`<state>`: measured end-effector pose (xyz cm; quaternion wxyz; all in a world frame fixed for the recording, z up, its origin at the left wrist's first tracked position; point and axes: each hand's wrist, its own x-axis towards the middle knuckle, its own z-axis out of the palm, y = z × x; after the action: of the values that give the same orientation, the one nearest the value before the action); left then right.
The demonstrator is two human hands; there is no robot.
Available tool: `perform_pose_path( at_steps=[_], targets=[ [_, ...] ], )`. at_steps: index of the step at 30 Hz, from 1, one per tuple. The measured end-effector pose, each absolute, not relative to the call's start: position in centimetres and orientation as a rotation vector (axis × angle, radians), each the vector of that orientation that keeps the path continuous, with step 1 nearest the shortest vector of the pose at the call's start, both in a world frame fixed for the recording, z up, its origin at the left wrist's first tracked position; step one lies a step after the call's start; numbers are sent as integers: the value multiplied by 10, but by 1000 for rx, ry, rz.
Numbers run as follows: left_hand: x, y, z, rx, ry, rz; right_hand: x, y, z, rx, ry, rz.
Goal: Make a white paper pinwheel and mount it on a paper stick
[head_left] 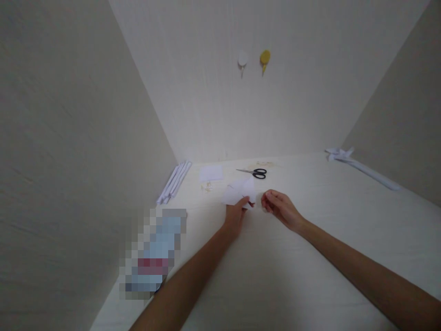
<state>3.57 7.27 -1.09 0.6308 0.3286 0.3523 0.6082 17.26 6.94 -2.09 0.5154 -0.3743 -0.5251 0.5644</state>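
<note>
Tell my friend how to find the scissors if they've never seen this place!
Start at the back wall, then come down to the white surface. Just beyond the white paper in the left hand lie the scissors. Their two black loop handles and thin metal blades set them apart from that pale paper.

A pale surface [275,271] carries scissors [254,172] — and paper rolls [175,181].

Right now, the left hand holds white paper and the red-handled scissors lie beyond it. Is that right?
Not quite: the head view shows the scissors are black-handled, not red-handled. The left hand holds white paper, and they lie beyond it.
</note>
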Motion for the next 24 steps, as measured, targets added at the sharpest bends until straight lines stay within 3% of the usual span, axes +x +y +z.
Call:
perform_pose_path(
  at_steps=[12,24],
  targets=[
    [35,68,-7,1212,972,1237,180,72,-27,-949,-1572,1285],
    [34,67,-6,1164,1053,1265,178,72,-25,-930,-1564,1327]
  ],
)
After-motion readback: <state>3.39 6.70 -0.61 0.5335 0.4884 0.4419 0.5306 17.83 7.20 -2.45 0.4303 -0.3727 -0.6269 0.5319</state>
